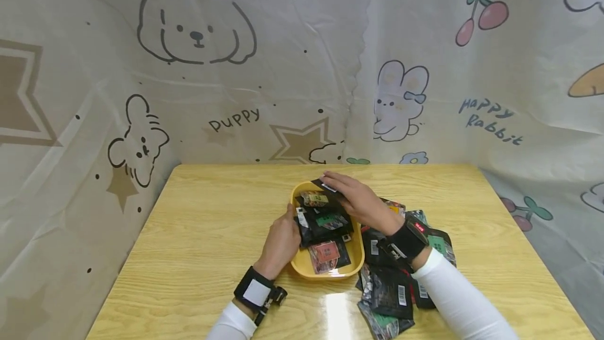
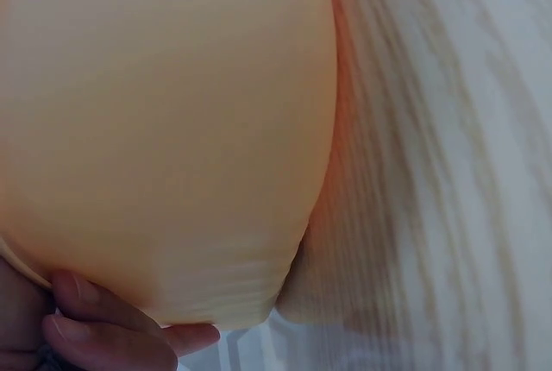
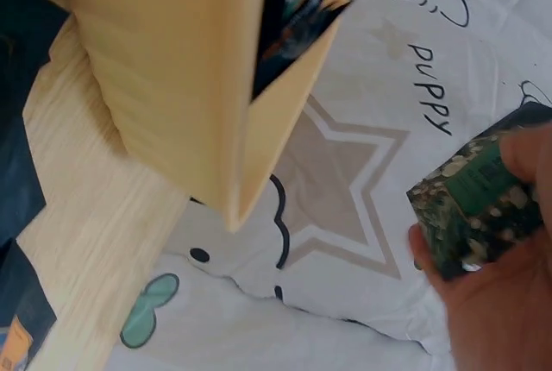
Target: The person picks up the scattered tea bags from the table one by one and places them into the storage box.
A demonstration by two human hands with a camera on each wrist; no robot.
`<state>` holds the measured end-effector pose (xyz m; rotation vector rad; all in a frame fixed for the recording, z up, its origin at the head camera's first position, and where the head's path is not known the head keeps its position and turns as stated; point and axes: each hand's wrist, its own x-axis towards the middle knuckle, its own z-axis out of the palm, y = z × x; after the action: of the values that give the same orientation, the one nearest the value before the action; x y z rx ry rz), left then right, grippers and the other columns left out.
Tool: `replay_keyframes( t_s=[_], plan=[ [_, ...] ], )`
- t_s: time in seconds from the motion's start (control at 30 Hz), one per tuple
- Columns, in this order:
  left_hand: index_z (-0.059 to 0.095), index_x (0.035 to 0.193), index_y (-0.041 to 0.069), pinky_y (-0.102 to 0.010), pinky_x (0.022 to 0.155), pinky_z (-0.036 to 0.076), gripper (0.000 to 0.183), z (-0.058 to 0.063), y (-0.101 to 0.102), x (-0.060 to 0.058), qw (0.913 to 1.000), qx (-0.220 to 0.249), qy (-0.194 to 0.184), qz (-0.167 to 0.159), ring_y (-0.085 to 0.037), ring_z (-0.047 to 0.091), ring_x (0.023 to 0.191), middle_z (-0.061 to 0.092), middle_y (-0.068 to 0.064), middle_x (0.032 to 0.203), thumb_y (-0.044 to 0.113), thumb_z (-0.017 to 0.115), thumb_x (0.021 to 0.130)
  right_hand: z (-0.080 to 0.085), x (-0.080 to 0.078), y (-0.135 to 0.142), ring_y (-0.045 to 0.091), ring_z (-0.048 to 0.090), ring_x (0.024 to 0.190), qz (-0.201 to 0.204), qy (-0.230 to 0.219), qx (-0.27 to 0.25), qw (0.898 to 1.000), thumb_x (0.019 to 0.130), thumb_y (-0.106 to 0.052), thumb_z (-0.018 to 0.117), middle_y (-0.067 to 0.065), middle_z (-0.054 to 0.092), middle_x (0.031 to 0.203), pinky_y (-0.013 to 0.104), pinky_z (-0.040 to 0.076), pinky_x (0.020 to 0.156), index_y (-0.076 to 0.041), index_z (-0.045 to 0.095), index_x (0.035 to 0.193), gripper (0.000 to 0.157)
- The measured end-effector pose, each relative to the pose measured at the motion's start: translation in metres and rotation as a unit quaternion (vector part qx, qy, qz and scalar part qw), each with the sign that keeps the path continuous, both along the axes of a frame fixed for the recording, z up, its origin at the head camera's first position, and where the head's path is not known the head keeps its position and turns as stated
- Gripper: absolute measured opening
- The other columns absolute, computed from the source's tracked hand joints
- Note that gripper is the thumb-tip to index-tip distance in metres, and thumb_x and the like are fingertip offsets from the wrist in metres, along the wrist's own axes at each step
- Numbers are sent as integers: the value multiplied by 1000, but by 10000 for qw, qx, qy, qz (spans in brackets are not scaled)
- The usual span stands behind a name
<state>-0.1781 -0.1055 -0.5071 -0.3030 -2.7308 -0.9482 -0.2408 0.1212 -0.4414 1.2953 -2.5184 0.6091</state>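
A yellow plastic basket [image 1: 330,276] stands in the middle of the table with several small packets inside. Among them are a black packet with a green label [image 1: 332,220] and one with a red label [image 1: 326,252]. My left hand [image 1: 278,240] holds the basket's left side, fingertips against its outer wall in the left wrist view. Over the basket's far right part, my right hand [image 1: 365,201] pinches a dark packet [image 3: 479,190] with a green label, thumb on its printed face. Its dark side faces up in the head view.
Several loose black packets [image 1: 391,290] lie in an overlapping heap right of the basket, partly under the right forearm. The wooden table [image 1: 198,235] ends at a patterned curtain [image 1: 292,77] at the back.
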Motion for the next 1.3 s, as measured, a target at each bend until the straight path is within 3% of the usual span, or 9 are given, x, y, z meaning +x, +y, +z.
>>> replay_keyframes(
  t_s=[0.13, 0.23, 0.63, 0.8, 1.0, 1.17, 1.3],
  plan=[
    [35, 134, -9, -35, 61, 51, 49, -1, 4, 1, 10000, -60, 62, -31, -18, 57, 78, 61, -21, 100, 2, 48, 89, -8, 5, 8, 28, 15, 134, -149, -827, 812, 9931, 81, -52, 62, 6, 8, 153, 61, 17, 102, -19, 17, 148, 87],
    [34, 135, -9, -36, 61, 51, 50, 0, 5, 0, 9999, -74, 68, -42, -18, 57, 77, 61, -21, 99, 2, 47, 88, -12, 8, 21, 28, 11, 135, -436, -1216, 964, 9869, 75, -62, 61, 3, 2, 153, 62, 12, 102, -25, 12, 148, 95],
    [36, 134, -8, -38, 64, 52, 48, -2, 1, -1, 10000, -58, 45, 66, -20, 58, 82, 60, -23, 105, 2, 47, 89, -29, 22, 104, 36, 17, 133, -1393, -1449, 1002, 9744, 72, -61, 66, 11, 8, 153, 62, 10, 103, -27, 13, 148, 98],
    [35, 135, -9, -37, 63, 52, 47, -3, 1, -2, 10000, -13, -7, 52, -19, 57, 80, 60, -24, 107, 2, 45, 90, -41, 41, 144, 43, 21, 129, -1704, -1560, 970, 9681, 73, -54, 70, 16, 11, 151, 64, 21, 98, -24, 20, 147, 94],
    [35, 135, -8, -38, 66, 52, 47, -3, 4, -1, 10000, 8, -36, 44, -19, 57, 82, 59, -24, 109, 2, 45, 90, -58, 75, 184, 46, 27, 125, -1870, -1654, 1142, 9616, 70, -57, 70, 21, 18, 148, 63, 32, 92, -17, 25, 146, 96],
    [35, 135, -8, -36, 60, 51, 47, -3, 4, -2, 10000, 8, -4, 61, -17, 56, 75, 60, -23, 105, 1, 46, 90, -71, 92, 198, 45, 25, 125, -2070, -1887, 1019, 9545, 72, -56, 69, 22, 19, 147, 62, 34, 90, -15, 29, 144, 92],
    [35, 135, -8, -37, 66, 52, 47, -3, 4, -3, 10000, 35, -56, 44, -20, 58, 85, 59, -24, 110, 2, 46, 90, -79, 97, 202, 45, 26, 126, -2170, -1965, 921, 9517, 81, -43, 66, 22, 21, 146, 61, 35, 90, -12, 31, 143, 77]
  ],
)
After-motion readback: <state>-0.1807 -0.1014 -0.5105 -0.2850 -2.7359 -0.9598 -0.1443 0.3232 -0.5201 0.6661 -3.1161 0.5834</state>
